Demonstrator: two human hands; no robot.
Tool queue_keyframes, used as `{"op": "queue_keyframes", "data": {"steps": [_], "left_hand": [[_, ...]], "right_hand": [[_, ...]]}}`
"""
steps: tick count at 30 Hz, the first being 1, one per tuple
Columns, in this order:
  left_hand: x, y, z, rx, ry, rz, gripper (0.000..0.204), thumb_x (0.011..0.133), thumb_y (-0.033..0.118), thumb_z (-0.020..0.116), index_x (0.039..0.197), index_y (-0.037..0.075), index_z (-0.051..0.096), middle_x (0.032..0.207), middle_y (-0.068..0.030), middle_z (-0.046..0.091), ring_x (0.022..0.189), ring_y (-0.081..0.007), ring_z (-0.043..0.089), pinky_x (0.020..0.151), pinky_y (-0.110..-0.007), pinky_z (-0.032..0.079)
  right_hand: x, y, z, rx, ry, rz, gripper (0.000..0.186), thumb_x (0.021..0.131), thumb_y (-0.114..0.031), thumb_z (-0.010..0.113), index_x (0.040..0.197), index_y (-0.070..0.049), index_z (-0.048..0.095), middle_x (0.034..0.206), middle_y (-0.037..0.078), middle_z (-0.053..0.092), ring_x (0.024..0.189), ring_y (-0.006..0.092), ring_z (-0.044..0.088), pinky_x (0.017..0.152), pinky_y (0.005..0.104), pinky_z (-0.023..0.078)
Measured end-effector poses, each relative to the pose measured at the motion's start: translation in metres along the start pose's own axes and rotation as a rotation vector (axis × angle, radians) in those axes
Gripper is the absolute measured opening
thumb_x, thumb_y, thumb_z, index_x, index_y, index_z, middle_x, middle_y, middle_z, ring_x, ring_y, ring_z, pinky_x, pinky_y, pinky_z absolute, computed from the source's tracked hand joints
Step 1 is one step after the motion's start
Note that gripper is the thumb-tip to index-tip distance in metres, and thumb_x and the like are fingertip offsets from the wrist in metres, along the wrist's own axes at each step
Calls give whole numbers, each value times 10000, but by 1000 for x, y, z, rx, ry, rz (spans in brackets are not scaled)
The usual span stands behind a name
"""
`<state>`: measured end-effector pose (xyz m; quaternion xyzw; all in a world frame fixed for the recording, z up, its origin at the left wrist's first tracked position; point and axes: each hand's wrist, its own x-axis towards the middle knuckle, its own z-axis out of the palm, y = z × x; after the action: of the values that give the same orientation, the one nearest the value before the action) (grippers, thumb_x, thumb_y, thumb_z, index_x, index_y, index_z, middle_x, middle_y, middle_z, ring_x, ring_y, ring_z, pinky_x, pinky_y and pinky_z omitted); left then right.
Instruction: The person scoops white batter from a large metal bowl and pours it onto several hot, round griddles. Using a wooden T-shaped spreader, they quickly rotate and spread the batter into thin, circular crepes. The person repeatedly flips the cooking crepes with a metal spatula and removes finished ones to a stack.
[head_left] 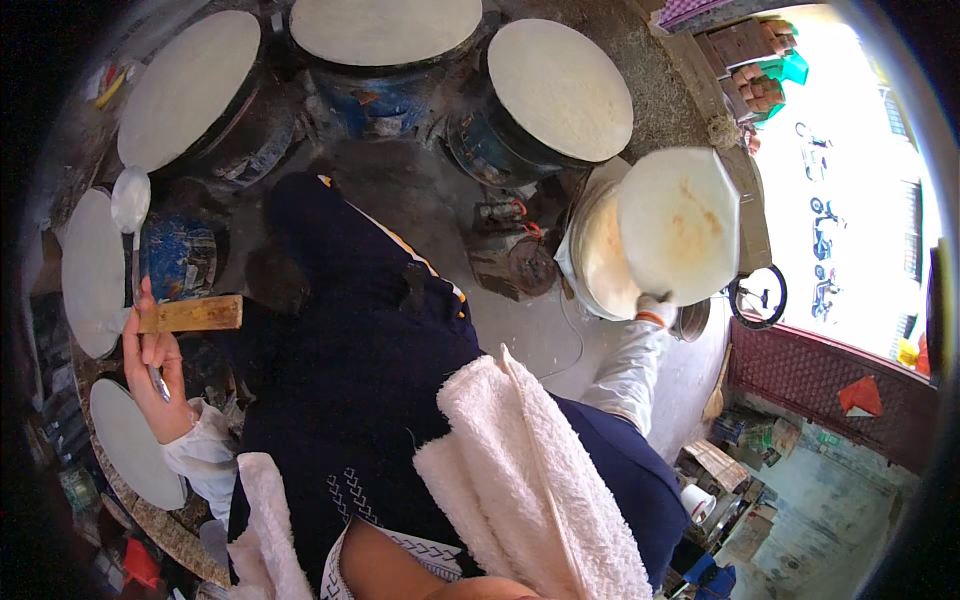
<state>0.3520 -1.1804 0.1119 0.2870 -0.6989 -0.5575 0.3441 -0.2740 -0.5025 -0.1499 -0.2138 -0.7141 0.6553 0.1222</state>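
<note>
My left hand [158,385] is closed on the metal handle of a spoon [131,200] and a flat wooden stick [190,314], beside a pale round top [90,260] of a drum at the left. My right hand [655,308], in a glove with an orange cuff, grips the lower edge of a pale disc [676,220] with brownish stains. The disc is tilted and partly covers a round container [605,260] with a cream surface and a white plastic lining; the fingertips are hard to make out.
Several drums [370,105] with pale round tops curve around me. A small machine [510,255] with red parts and a cord sits on the floor between. At the right are a bright doorway with parked scooters [822,225], a wheel [757,297] and a red mesh panel [800,390].
</note>
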Motion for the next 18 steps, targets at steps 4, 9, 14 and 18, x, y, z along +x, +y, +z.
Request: {"op": "queue_keyframes", "data": {"steps": [4, 9, 14, 18], "left_hand": [[15, 15, -8, 26, -4, -20, 470, 1027, 38, 471, 1471, -78, 369, 1520, -186, 418, 766, -40, 463, 739, -189, 434], [30, 23, 13, -700, 317, -400, 483, 1054, 116, 480, 1470, -91, 346, 1386, -155, 538, 588, -36, 373, 567, -203, 402], [29, 32, 38, -605, 362, -369, 513, 1064, 112, 449, 1508, -75, 274, 1263, -121, 607, 585, -37, 372, 574, -192, 401], [33, 31, 29, -673, 420, -386, 481, 1076, 122, 418, 1502, -68, 302, 1331, -137, 580, 606, -35, 408, 608, -173, 417]], "right_hand": [[-84, 56, 24, -161, 194, 250, 273, 1016, -230, 533, 1186, -38, 626, 1160, 124, 649, 1018, 247, 620, 906, 365, 511], [-118, 62, 35, -267, 254, 357, 275, 1021, -261, 525, 1155, -49, 638, 1114, 103, 650, 994, 236, 615, 888, 361, 505], [-108, 40, 46, -363, 205, 385, 285, 1026, -292, 516, 1124, -60, 649, 1068, 83, 651, 970, 225, 610, 869, 358, 499], [-113, 28, 66, -452, 101, 399, 298, 1029, -317, 510, 1099, -69, 659, 1031, 67, 652, 951, 217, 606, 855, 355, 494]]}}
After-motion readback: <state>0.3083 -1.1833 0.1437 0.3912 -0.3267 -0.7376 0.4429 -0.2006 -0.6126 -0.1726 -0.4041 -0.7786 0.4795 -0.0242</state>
